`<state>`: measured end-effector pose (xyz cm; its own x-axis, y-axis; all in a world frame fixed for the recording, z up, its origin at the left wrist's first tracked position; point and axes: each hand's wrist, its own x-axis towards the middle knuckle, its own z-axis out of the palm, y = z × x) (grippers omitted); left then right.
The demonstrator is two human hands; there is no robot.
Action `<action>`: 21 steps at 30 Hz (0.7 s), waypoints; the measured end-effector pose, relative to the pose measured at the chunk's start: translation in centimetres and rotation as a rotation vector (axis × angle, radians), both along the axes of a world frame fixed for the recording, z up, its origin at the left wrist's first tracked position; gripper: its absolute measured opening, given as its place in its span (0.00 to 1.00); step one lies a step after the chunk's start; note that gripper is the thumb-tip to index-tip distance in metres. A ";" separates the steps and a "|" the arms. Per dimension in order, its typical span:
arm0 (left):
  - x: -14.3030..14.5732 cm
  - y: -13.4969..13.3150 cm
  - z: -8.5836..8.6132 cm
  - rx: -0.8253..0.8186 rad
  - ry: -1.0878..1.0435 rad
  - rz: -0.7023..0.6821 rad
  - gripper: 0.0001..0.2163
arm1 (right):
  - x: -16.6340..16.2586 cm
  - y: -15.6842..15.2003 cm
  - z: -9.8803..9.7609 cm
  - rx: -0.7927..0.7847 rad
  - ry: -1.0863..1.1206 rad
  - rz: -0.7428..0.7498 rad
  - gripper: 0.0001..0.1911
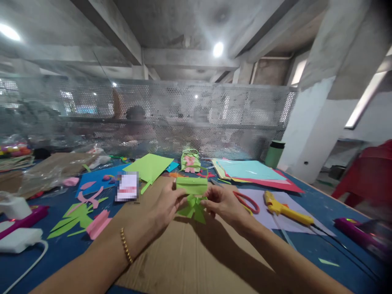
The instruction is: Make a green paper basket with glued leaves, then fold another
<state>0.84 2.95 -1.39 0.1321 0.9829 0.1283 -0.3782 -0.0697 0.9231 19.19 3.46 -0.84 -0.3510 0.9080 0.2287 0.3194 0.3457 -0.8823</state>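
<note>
Between my two hands is a small green paper bag [192,185] with a thin handle loop and a green paper bow [193,207] at its lower front. My left hand [170,202] pinches the bag's left side, thumb across the front. On the other side, my right hand [222,202] has its fingertips closed on the right edge of the bow and bag. Both hands are just above a brown cardboard sheet [183,253]. Behind them stands another green paper bag [190,160] with a pink bow. Red-handled scissors [247,203] lie beside my right hand.
A yellow glue gun [286,210] with a black cord rests on lilac paper [254,194] at right. Coloured sheets [251,169] and a green bottle [275,154] are at back right. Green cutouts [75,218], pink scraps [98,224] and a white adapter [21,240] lie left.
</note>
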 end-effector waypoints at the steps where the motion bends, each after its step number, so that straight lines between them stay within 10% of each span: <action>1: 0.2 0.0 -0.2 -0.002 -0.005 0.000 0.15 | 0.1 0.2 0.1 0.023 0.019 -0.015 0.16; 21: 1.1 -0.3 -1.8 -0.049 -0.072 -0.079 0.13 | 0.8 0.3 0.5 0.185 0.023 -0.213 0.08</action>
<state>1.94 2.62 -3.22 0.2017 0.9750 0.0927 -0.4465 0.0072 0.8948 19.96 3.76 -0.38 -0.1493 0.9031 0.4027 0.3829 0.4283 -0.8185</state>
